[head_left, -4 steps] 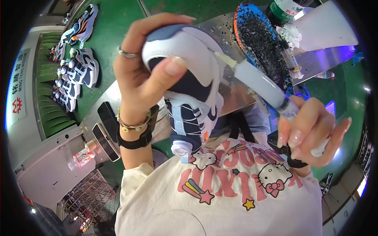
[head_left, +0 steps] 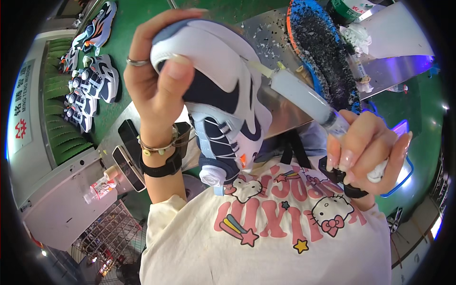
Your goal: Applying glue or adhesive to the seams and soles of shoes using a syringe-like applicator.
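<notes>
My left hand (head_left: 159, 80) grips a white and navy sneaker (head_left: 218, 61) by its toe end, fingers over the far side and thumb across the upper. The shoe's light-blue lace area and a white round dial (head_left: 213, 175) point down toward my shirt. In my right hand (head_left: 368, 149) is a syringe (head_left: 301, 92) with whitish, cloudy contents. Its narrow tip lies against the edge where the upper meets the sole; whether it touches cannot be told. A small white piece shows between the lower fingers of my right hand, perhaps the syringe's plunger end.
Beyond the shoe, a blue-and-orange pad (head_left: 327, 57) covered in dark crumbs lies on a metal surface (head_left: 266, 38), near a crumpled tissue (head_left: 357, 39) and a green-labelled bottle (head_left: 349, 9). Several sneakers (head_left: 97, 80) stand at the left on green. Two phones (head_left: 129, 167) and a small bottle (head_left: 100, 189) lie nearer.
My left hand and the sneaker have shifted left and slightly up, the shoe turning a little. My right hand has moved slightly left with the syringe, whose tip stays by the shoe edge.
</notes>
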### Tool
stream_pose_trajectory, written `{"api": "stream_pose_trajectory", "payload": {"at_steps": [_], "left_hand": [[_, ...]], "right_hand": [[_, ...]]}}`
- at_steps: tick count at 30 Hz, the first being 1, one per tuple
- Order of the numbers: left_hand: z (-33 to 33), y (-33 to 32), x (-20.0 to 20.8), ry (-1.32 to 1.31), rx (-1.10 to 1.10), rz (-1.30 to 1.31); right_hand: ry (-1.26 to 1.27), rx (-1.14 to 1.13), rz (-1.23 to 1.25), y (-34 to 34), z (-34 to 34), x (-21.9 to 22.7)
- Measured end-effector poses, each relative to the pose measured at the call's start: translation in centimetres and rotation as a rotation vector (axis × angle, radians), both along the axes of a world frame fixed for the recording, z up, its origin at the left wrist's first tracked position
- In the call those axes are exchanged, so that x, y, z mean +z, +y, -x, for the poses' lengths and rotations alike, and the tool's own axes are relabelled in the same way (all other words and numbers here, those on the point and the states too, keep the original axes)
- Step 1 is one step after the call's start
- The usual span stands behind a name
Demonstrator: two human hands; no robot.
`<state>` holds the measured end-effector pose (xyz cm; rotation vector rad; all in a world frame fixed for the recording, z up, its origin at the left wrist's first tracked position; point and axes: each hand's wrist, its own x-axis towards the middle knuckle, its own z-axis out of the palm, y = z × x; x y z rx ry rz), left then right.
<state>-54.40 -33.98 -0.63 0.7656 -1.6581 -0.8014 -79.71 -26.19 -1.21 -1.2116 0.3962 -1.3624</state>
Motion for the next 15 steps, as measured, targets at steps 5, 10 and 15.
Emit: {"api": "stream_pose_trajectory", "payload": {"at_steps": [5, 10, 15], "left_hand": [[-2.5, -0.8, -1.5, -0.353, 0.404, 0.036], [-4.5, -1.5, -2.7, -0.308, 0.399, -0.012], [-4.3, -2.0, -3.1, -0.164, 0.422, -0.167]], "right_hand": [[-0.065, 0.016, -0.057, -0.5, -1.7, -2.4], [-0.118, 0.003, -0.116, -0.6, -3.2, -3.8], [-0.114, 0.005, -0.107, -0.6, -3.7, -5.0]]}}
